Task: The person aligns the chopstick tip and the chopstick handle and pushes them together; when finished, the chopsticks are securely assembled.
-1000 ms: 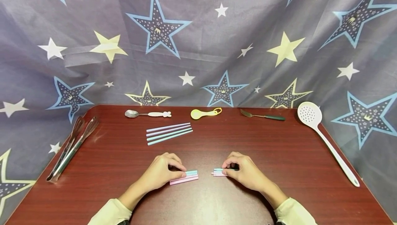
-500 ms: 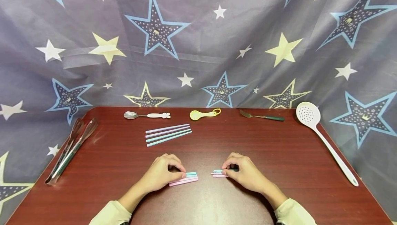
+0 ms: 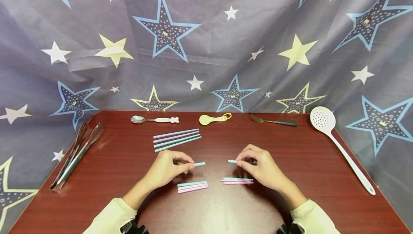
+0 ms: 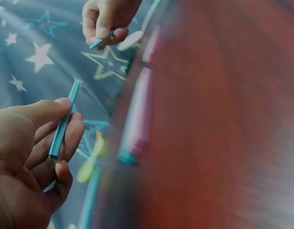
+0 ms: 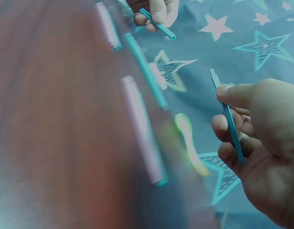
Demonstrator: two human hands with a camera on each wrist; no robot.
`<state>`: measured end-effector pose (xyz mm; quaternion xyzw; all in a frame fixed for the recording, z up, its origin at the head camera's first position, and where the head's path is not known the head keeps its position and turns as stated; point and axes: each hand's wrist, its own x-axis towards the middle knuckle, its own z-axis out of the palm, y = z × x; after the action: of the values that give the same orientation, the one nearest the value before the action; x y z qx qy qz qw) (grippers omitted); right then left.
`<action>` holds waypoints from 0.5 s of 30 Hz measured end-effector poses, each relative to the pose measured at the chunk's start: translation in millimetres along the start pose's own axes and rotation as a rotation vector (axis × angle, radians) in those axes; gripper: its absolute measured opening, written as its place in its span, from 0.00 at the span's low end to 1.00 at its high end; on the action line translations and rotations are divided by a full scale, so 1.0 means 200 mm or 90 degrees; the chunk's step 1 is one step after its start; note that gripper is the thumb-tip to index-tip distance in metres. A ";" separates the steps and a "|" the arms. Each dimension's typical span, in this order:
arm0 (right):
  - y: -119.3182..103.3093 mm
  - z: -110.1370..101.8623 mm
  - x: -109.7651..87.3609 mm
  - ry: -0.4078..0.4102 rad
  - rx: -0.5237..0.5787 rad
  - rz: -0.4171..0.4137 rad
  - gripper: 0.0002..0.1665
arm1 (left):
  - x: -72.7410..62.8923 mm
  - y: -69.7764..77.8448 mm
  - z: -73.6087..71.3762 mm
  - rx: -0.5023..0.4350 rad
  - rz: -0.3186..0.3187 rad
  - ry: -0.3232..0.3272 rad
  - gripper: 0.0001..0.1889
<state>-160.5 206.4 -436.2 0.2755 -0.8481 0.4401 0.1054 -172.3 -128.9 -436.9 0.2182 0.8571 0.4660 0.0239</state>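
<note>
My left hand [image 3: 167, 166] pinches a short blue chopstick half [image 4: 56, 145] between thumb and fingers, raised above the table. Opposite it, my right hand [image 3: 262, 164] grips another blue chopstick half [image 5: 232, 126], whose narrower connector end points toward the left one. A gap separates the two ends in the head view. Below the left hand lie pink chopstick halves [image 3: 192, 188] beside a blue piece [image 3: 191, 183]. Under the right hand, thinner pink pieces [image 3: 237, 182] and a blue piece [image 3: 238, 179] lie together.
Several full-length purple and blue chopsticks [image 3: 175, 133] lie behind the left hand. Along the back are a spoon [image 3: 138, 119], a yellow measuring spoon [image 3: 205, 120] and a fork [image 3: 285, 123]. Tongs [image 3: 77, 157] lie at the left edge, a white skimmer [image 3: 322, 119] at the right.
Both hands have risen from the table and moved back, each lifting one blue chopstick half out of its group. The remaining halves now show fully on the table.
</note>
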 end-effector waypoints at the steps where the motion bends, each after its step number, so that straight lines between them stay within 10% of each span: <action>1: -0.01 -0.01 0.02 0.011 0.001 -0.008 0.07 | 0.01 0.02 -0.01 -0.006 0.003 0.001 0.03; 15: -0.15 -0.07 0.12 0.077 0.061 -0.067 0.07 | 0.09 0.24 -0.03 -0.072 0.055 0.042 0.04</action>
<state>-164.7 194.2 -397.7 0.2971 -0.8028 0.4896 0.1657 -174.5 -104.7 -391.6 0.2380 0.8197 0.5209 -0.0123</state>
